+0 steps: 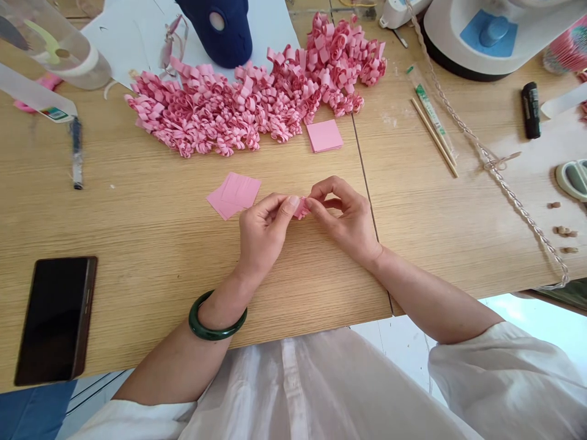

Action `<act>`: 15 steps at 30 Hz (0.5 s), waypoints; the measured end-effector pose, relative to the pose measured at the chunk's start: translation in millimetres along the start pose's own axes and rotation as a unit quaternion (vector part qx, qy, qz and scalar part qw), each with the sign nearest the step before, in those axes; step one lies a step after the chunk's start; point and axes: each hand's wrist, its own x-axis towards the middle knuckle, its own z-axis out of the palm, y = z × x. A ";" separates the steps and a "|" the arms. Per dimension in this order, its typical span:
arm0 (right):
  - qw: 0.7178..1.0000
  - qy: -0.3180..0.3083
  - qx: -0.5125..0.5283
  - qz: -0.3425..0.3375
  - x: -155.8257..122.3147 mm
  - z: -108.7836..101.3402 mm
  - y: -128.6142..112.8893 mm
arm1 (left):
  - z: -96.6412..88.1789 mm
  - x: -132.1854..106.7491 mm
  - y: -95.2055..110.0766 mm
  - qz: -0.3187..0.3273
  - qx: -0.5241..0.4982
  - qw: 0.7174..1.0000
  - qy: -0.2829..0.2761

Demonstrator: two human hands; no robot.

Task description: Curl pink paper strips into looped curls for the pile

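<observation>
Between both hands is a small piece of pink paper (301, 208), with cut strips that seem to curl at its edge. My left hand (268, 229) pinches its left end between thumb and forefinger. From the other side, my right hand (342, 214) pinches the right end the same way. Just left of the hands lie several loose pink paper squares (235, 192) with slits cut in them. A neat stack of pink paper squares (325, 135) sits beyond the right hand. Behind it stretches a long heap of curled pink paper flowers (220, 110).
A phone (55, 318) lies at the left edge of the wooden table (151, 226). Farther back stand a dark blue container (222, 30) and a clear plastic bottle (68, 58). On the right are wooden sticks (435, 137), a braided cord (463, 125), a black marker (531, 110) and a white appliance (481, 36).
</observation>
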 end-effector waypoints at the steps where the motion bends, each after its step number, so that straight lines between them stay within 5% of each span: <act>1: 1.000 0.005 0.013 0.005 -0.2 -0.1 0.2 | 0.1 0.0 -0.7 -0.012 -0.018 1.000 -0.003; 11: 0.997 -0.007 0.060 0.049 -1.8 1.6 0.0 | -0.4 -0.7 1.2 0.043 0.049 0.998 0.004; 15: 1.000 -0.009 0.004 0.007 -1.9 0.9 2.2 | -0.1 -0.8 2.4 0.046 0.048 0.998 0.002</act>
